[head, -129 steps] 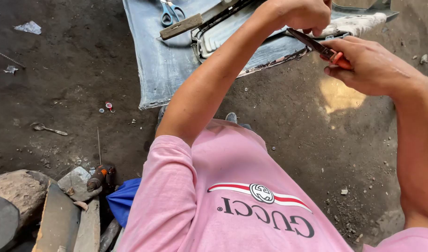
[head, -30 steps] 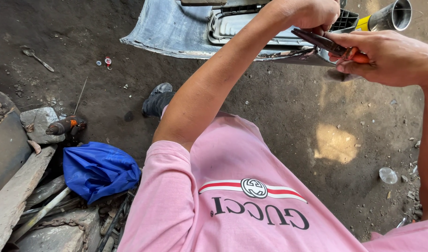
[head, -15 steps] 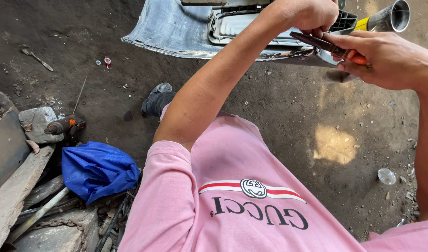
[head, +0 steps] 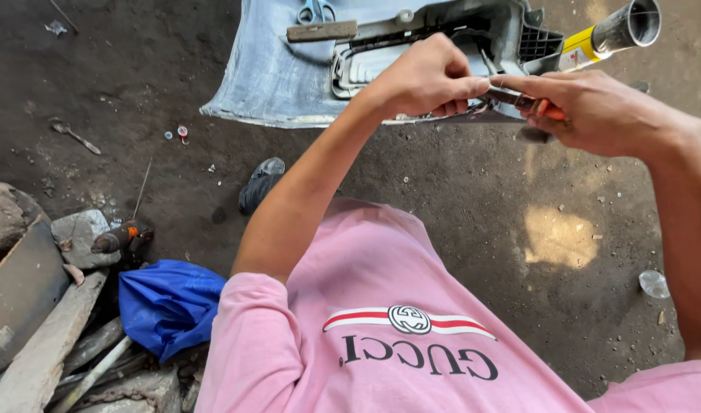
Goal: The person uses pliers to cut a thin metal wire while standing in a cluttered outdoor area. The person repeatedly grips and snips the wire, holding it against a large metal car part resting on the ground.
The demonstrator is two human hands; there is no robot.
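My right hand [head: 603,111] grips a pair of pliers [head: 518,99] by their orange handles. My left hand [head: 427,76] is closed in a fist, and its fingertips pinch at the pliers' dark jaws. Whatever small thing may sit between the fingers is hidden. Both hands hover above a grey plastic housing [head: 457,30] that lies on a spread piece of denim cloth [head: 266,76] on the dirt ground.
Blue-handled scissors [head: 316,11] and a flat metal bar [head: 321,31] lie on the denim. A metal tube with a yellow label [head: 614,30] sticks out at the right. A blue bag [head: 167,302], stones, planks and a dark shoe [head: 260,183] sit to the left.
The view has tilted up a little, so the scissors and the metal bar on the denim now show. My two hands stay together at the pliers, in much the same grip.
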